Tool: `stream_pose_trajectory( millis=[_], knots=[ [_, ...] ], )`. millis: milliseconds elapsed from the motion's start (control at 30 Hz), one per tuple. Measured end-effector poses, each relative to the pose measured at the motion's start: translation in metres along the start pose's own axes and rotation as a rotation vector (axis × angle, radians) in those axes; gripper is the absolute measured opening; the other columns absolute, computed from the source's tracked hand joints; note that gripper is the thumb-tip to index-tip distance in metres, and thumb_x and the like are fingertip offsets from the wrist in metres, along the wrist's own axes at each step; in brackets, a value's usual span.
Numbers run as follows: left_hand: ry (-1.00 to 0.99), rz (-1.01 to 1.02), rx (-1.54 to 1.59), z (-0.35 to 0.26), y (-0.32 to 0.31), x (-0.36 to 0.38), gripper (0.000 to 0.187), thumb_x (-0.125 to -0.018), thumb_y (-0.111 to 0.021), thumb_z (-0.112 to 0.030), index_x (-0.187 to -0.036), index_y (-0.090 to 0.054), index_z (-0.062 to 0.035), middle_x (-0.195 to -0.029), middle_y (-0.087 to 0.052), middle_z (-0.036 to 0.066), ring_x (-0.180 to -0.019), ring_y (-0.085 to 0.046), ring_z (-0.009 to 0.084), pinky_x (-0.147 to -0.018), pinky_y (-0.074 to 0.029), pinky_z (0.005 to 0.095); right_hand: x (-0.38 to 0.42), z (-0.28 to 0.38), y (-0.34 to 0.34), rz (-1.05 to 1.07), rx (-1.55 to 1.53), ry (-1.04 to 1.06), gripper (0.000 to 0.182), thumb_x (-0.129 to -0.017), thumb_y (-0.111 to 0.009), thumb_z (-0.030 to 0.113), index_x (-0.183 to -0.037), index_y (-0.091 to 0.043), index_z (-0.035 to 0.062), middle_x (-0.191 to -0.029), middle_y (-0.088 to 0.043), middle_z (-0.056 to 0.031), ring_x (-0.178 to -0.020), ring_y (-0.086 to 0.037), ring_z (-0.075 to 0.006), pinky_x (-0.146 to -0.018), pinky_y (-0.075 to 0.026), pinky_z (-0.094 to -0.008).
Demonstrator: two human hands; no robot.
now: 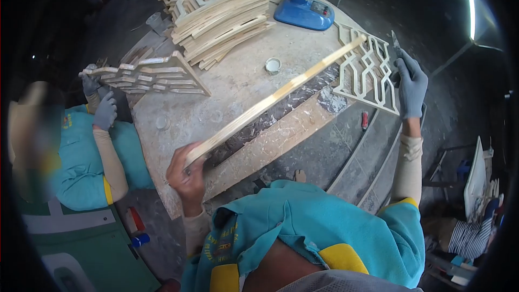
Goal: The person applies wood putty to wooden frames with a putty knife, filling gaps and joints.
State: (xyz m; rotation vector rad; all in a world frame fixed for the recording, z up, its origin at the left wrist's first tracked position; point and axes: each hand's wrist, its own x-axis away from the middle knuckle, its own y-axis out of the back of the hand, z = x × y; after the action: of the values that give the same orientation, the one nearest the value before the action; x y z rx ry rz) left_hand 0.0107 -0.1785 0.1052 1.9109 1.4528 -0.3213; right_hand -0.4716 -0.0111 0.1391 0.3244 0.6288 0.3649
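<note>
My bare left hand (pixel 186 173) is closed around the near end of a long pale wooden piece (pixel 275 96), which slants up over the worktable (pixel 238 65) to the right. On the right, my gloved right hand (pixel 412 81) grips a small knife (pixel 396 43), its blade pointing up. A wooden lattice panel (pixel 367 73) lies at the table's right edge, just left of that hand. The far end of the long piece overlaps this panel in view; whether they touch I cannot tell.
Stacked lattice panels (pixel 221 16) and a blue fan base (pixel 304 13) stand at the back, near a small round container (pixel 273 65). At left, a co-worker (pixel 86 151) in gloves holds another lattice panel (pixel 154 75). A red-handled tool (pixel 365 120) shows beyond the right edge.
</note>
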Motion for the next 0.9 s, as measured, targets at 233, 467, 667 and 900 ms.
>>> stream_pose_trajectory(
  millis=[233,467,667,900],
  knots=[
    [0.19,-0.2,-0.064,0.017,0.089,0.077,0.024,-0.092,-0.065,-0.013,-0.107,-0.067,0.0064,-0.102,-0.069,0.015,-0.097,-0.066,0.0241,-0.089,-0.05,0.0352,-0.046,-0.077,-0.108,0.565,0.158,-0.173,0.028,-0.092,-0.063,0.014,-0.116,-0.074,0.0085,-0.076,-0.07,-0.0058,-0.065,-0.063,-0.0128,-0.062,-0.052,-0.0303],
    [0.428,-0.369,-0.121,-0.016,0.119,0.138,0.033,-0.1,-0.061,-0.025,-0.113,-0.059,0.0057,-0.111,-0.066,0.018,-0.105,-0.066,0.0291,-0.101,-0.047,0.0413,-0.035,-0.031,-0.256,0.944,0.554,0.247,0.02,-0.087,-0.067,0.02,-0.102,-0.078,0.011,-0.099,-0.074,-0.0181,-0.09,-0.072,-0.0328,-0.083,-0.056,-0.0404],
    [0.39,-0.534,0.048,-0.014,0.136,0.176,0.043,-0.099,-0.064,-0.035,-0.119,-0.053,0.0023,-0.118,-0.061,0.016,-0.118,-0.06,0.0302,-0.106,-0.047,0.0445,-0.026,-0.016,-0.332,1.062,0.801,0.465,0.023,-0.087,-0.064,0.018,-0.102,-0.074,0.0045,-0.107,-0.072,-0.0211,-0.099,-0.071,-0.0374,-0.084,-0.057,-0.0439],
    [0.509,-0.728,-0.005,-0.038,0.122,0.163,0.033,-0.104,-0.055,-0.028,-0.12,-0.054,0.0013,-0.117,-0.061,0.014,-0.116,-0.06,0.0238,-0.105,-0.051,0.0384,-0.017,-0.017,-0.35,1.096,0.831,0.534,0.022,-0.086,-0.064,0.018,-0.101,-0.074,0.0041,-0.105,-0.073,-0.0206,-0.099,-0.071,-0.0365,-0.083,-0.057,-0.0436]
  ],
)
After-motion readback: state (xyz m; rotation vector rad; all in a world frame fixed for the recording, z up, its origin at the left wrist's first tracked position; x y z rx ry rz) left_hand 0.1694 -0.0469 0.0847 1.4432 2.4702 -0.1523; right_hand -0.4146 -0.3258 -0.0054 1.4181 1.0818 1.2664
